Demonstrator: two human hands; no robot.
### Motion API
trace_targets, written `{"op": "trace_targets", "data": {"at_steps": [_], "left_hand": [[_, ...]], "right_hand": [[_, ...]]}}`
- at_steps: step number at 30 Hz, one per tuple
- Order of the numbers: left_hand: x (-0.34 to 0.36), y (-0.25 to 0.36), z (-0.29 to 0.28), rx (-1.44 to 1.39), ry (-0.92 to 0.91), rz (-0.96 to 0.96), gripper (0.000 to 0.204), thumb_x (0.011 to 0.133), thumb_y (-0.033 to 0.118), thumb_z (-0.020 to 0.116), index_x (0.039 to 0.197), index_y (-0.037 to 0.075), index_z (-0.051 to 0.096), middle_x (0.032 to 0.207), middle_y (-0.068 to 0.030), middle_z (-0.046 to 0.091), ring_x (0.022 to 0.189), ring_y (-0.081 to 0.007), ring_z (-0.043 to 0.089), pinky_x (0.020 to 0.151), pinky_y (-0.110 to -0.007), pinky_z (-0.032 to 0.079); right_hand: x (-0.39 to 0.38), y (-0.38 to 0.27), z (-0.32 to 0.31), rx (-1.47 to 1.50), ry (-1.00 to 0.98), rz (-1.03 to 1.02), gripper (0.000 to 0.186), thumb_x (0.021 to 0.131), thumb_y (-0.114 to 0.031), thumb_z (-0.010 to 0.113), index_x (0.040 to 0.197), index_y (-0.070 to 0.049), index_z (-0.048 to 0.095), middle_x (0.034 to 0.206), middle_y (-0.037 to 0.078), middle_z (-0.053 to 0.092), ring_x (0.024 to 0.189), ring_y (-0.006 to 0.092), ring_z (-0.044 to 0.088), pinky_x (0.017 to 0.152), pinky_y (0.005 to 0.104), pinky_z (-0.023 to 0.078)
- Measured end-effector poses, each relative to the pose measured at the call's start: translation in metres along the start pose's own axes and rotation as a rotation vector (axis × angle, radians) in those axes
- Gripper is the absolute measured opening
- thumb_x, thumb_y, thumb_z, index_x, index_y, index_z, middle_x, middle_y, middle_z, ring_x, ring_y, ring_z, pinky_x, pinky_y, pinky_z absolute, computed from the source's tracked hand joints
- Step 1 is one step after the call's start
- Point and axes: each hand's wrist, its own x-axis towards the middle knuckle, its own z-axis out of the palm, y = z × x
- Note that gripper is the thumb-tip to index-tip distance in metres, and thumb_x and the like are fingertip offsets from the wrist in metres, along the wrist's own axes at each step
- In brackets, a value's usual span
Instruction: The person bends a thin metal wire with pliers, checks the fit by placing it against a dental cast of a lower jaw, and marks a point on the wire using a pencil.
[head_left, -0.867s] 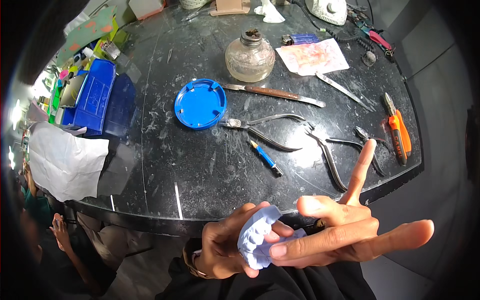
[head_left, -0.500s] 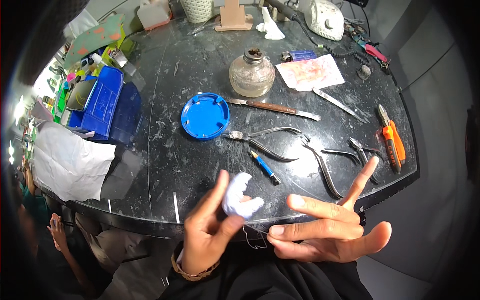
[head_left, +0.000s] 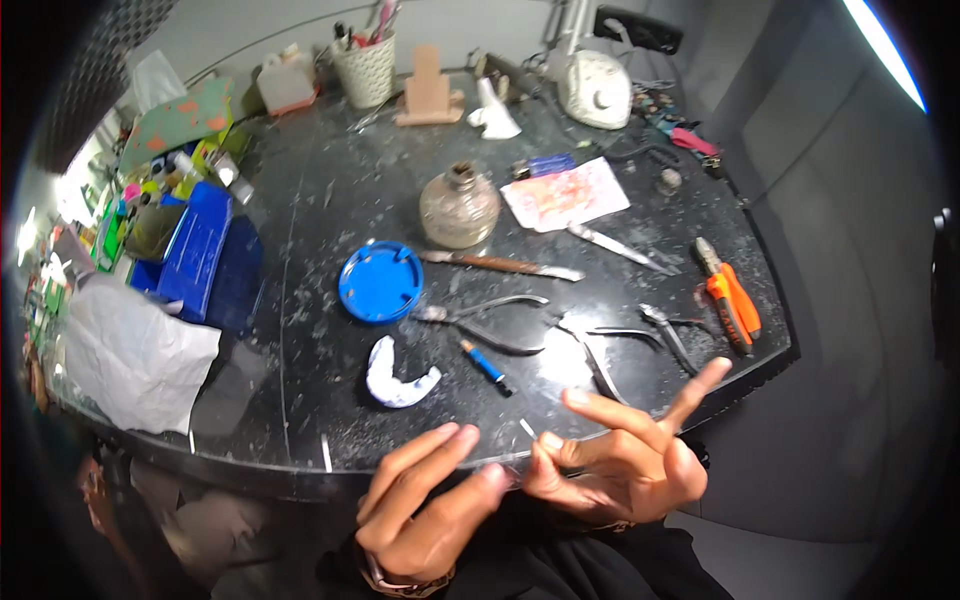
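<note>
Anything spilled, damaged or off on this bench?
Mostly just mess: red-orange blotches stain the white paper right of the glass burner, and pale smudges and specks mar the black tabletop. No fresh spill visible. The dental cast is too blurred to check for chips.

Dental workshop, by the look. Scuffed black table (head_left: 325, 385) carries a pale tooth cast (head_left: 382, 378), metal pliers (head_left: 447, 317), glass burner (head_left: 458, 212), brown-handled knife (head_left: 500, 264).

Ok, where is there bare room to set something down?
A bare strip runs left of the dental cast and blue round lid, bordered beyond by the white sheet and blue bin. It is crowded rightward: blue pencil, wood-handled knife, orange-handled pliers.
</note>
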Motion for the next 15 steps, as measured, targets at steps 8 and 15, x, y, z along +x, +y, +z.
{"op": "trace_targets", "data": {"at_steps": [8, 15], "left_hand": [[-0.002, 0.008, 0.031, -0.179, -0.054, 0.037, 0.025, 0.06, -0.006, 0.07, 0.084, -0.002, 0.064, 0.082, -0.0149, 0.063, 0.074, -0.0257, 0.063, 0.063, -0.029, 0.054], [0.0, 0.022, 0.064, -0.373, -0.082, 0.056, 0.025, 0.061, -0.005, 0.072, 0.085, -0.002, 0.064, 0.082, -0.0137, 0.063, 0.071, -0.0234, 0.064, 0.061, -0.028, 0.054]], "right_hand": [[-0.016, 0.006, -0.029, -0.059, -0.076, 0.111, 0.077, 0.064, -0.014, 0.074, 0.122, -0.002, 0.025, 0.048, -0.008, 0.051, 0.073, 0.0142, 0.065, 0.097, 0.0625, -0.011], [-0.021, 0.012, -0.053, -0.075, 0.047, 0.255, 0.076, 0.062, -0.007, 0.07, 0.122, 0.003, 0.024, 0.048, -0.005, 0.053, 0.071, 0.0192, 0.066, 0.1, 0.0591, -0.006]]}}
